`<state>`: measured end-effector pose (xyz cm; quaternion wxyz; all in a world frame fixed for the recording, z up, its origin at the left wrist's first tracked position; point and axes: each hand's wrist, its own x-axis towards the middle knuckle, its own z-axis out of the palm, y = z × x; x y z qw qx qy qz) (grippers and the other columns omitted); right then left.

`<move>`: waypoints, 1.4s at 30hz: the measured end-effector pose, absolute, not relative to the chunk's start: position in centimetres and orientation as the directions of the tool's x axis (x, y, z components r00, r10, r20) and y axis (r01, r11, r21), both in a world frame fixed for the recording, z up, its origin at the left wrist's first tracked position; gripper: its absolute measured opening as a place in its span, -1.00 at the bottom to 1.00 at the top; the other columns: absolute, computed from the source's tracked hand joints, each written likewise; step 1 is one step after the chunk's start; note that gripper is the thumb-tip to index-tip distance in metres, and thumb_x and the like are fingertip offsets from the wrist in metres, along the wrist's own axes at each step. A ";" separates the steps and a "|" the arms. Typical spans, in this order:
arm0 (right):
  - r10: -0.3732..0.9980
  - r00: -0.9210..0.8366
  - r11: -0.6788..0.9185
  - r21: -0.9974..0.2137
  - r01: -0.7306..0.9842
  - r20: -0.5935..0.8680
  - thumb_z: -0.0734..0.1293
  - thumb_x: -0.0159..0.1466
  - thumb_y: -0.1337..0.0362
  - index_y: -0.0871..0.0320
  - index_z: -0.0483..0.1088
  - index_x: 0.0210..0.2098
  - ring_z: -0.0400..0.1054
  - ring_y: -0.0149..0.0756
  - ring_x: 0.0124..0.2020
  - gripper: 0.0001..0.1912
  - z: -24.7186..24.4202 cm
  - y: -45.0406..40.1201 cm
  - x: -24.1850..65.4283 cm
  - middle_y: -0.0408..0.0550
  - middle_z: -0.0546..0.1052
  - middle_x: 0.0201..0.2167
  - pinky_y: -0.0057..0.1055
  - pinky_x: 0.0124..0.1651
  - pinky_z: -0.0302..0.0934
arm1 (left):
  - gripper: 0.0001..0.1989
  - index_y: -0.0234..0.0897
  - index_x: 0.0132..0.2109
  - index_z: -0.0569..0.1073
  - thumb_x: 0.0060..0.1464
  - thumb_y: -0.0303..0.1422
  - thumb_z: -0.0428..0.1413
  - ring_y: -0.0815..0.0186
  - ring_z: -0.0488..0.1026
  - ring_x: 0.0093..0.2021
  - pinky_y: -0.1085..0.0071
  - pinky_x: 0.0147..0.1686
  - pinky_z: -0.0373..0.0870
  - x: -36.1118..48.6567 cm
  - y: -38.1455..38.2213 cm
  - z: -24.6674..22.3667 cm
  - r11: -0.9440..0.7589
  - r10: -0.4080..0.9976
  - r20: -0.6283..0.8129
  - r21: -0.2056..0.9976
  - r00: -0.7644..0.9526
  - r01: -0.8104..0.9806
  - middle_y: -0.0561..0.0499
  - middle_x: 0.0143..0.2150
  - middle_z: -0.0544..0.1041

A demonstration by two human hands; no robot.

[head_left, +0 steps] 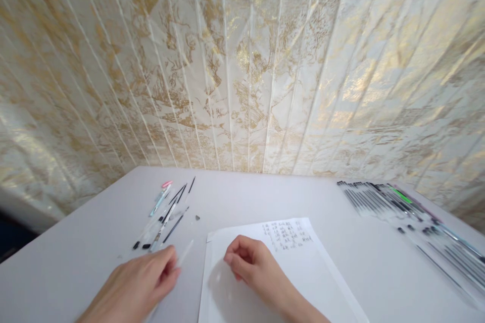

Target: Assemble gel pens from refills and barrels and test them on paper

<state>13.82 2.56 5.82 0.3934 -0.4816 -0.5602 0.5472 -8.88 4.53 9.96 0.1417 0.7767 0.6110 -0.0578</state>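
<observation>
My left hand is closed and a little blurred, left of the white paper. A thin, translucent pen barrel sticks out past its fingers toward the upper right. My right hand hovers over the paper with thumb and fingertips pinched together; whatever is between them, if anything, is too small to see. Rows of dark handwriting cover the sheet's upper right part. Close beyond my left hand lie loose pen parts: black refills, black caps and clear barrels.
Many pens and refills lie in rows along the table's right side, with small black caps near them. A light blue pen with a pink top is at the back left. Behind the table hangs a gold-patterned, pleated curtain.
</observation>
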 end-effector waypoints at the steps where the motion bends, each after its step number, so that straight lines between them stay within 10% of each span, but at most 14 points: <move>1: 0.948 -0.293 -0.139 -0.990 -0.034 -0.123 0.34 0.18 0.08 0.10 0.31 -0.29 0.09 -0.48 -0.65 -0.76 5.7 2.4 13.3 -0.31 0.30 -0.63 -0.54 -0.61 -0.03 | -0.82 -0.14 -0.42 0.27 0.09 -0.24 -0.10 0.16 0.47 -0.42 0.35 -0.42 0.15 -7.9 4.3 10.0 -0.234 0.925 -0.250 0.216 0.285 0.948 0.03 -0.43 0.54; 7: 0.969 -0.200 -0.221 -0.869 -0.443 -0.145 0.48 0.05 -0.02 0.12 0.23 -0.43 -0.07 -0.60 -0.75 -0.57 4.6 2.8 12.7 -0.35 0.29 -0.70 -0.60 -0.72 -0.20 | -0.77 -0.12 -0.41 0.32 0.12 -0.14 -0.05 0.17 0.48 -0.33 0.37 -0.36 0.22 -4.2 4.1 10.6 -0.328 0.878 -0.191 0.429 0.440 0.842 0.07 -0.34 0.55; 13: 0.975 0.095 -0.080 -0.716 -0.693 -0.201 0.49 0.06 0.04 0.11 0.14 -0.49 -0.16 -0.59 -0.69 -0.55 4.9 4.0 14.9 -0.37 0.18 -0.65 -0.60 -0.65 -0.20 | -0.83 -0.17 -0.41 0.38 0.03 -0.21 -0.01 0.15 0.46 -0.32 0.36 -0.38 0.21 -9.1 7.7 11.6 -0.234 0.963 -0.095 0.185 0.254 0.955 0.01 -0.33 0.52; 26: 0.976 0.043 -0.116 -0.676 -0.728 -0.214 0.51 0.04 0.06 0.12 0.17 -0.49 -0.20 -0.59 -0.68 -0.55 4.4 3.8 14.5 -0.36 0.17 -0.68 -0.60 -0.66 -0.23 | -0.84 -0.19 -0.47 0.39 0.01 -0.30 0.00 0.03 0.47 -0.14 0.29 -0.37 0.26 -11.0 10.8 9.0 -0.194 0.979 -0.061 0.015 0.194 0.981 -0.11 -0.28 0.51; 38: 0.986 -0.002 -0.115 -0.673 -0.731 -0.166 0.51 0.09 0.12 0.15 0.23 -0.48 -0.16 -0.60 -0.67 -0.62 4.2 3.9 14.6 -0.33 0.22 -0.65 -0.60 -0.64 -0.20 | -0.81 -0.25 -0.37 0.48 0.14 -0.26 0.08 0.16 0.52 -0.25 0.32 -0.29 0.34 -10.8 20.0 12.2 -0.060 0.996 -0.054 0.180 0.071 0.982 0.00 -0.33 0.57; 42: 0.988 -0.052 -0.135 -0.662 -0.738 -0.143 0.53 0.06 0.16 0.17 0.33 -0.41 -0.09 -0.61 -0.67 -0.67 4.0 3.9 14.6 -0.31 0.25 -0.62 -0.60 -0.62 -0.12 | -0.74 -0.30 -0.03 0.45 0.19 -0.25 0.11 0.23 0.49 -0.12 0.19 -0.13 0.45 -8.5 23.1 10.8 0.007 0.996 -0.090 0.243 0.016 0.970 -0.06 -0.06 0.51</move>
